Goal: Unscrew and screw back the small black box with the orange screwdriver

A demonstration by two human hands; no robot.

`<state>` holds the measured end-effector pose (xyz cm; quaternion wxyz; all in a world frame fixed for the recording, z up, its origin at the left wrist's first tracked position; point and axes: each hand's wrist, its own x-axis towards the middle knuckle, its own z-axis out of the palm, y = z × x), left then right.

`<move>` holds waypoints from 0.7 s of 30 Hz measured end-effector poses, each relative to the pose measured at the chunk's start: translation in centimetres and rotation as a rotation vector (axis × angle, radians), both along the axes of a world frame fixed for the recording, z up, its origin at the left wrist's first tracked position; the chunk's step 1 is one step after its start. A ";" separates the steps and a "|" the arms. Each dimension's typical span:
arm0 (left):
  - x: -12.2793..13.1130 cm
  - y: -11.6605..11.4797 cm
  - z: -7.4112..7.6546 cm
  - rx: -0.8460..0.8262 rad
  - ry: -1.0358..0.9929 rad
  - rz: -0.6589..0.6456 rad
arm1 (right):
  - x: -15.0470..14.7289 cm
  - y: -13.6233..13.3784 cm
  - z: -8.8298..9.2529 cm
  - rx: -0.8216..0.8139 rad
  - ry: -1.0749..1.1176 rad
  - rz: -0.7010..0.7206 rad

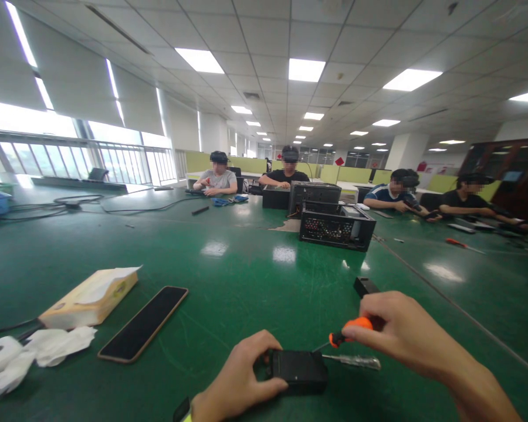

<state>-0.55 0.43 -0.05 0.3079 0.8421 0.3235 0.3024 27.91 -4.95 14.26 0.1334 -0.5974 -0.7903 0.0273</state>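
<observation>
My left hand (246, 375) is closed around the left end of a small black box-shaped device (300, 371), thumb in front and fingers behind. In my right hand (400, 328) is an orange and black screwdriver (355, 328), gripped by its handle. Its thin shaft slants down to the left, towards the device's right rear corner; whether the tip touches is too small to tell. A second screwdriver with a clear handle (356, 361) lies on the table just right of the device. Behind my right hand is a black rectangular block (365, 286), partly covered by the hand.
On the green table (229, 264), a phone (145, 323), a tissue pack (92, 296) and crumpled tissue (55, 346) lie left. An open black computer case (337, 227) stands ahead. Several people sit around the far side. Another screwdriver (460, 242) lies far right.
</observation>
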 end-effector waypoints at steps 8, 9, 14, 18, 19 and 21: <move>0.1 0.1 0.2 -0.011 0.008 0.004 | -0.5 -0.1 0.5 -0.006 0.131 0.096; 0.1 0.1 0.2 -0.010 0.008 0.002 | -0.5 -0.2 0.5 -0.006 0.149 0.100; 0.1 0.1 0.0 -0.003 0.017 0.011 | -0.5 -0.6 0.5 0.048 0.219 0.115; 0.0 0.0 -0.2 0.004 0.009 0.002 | -1.0 -0.8 0.4 0.052 0.217 0.182; 0.0 0.0 -0.2 0.004 0.009 0.002 | -1.1 -0.8 0.4 0.056 0.213 0.193; 0.1 0.0 -0.2 0.004 0.004 0.002 | -1.3 -0.8 0.4 0.059 0.209 0.211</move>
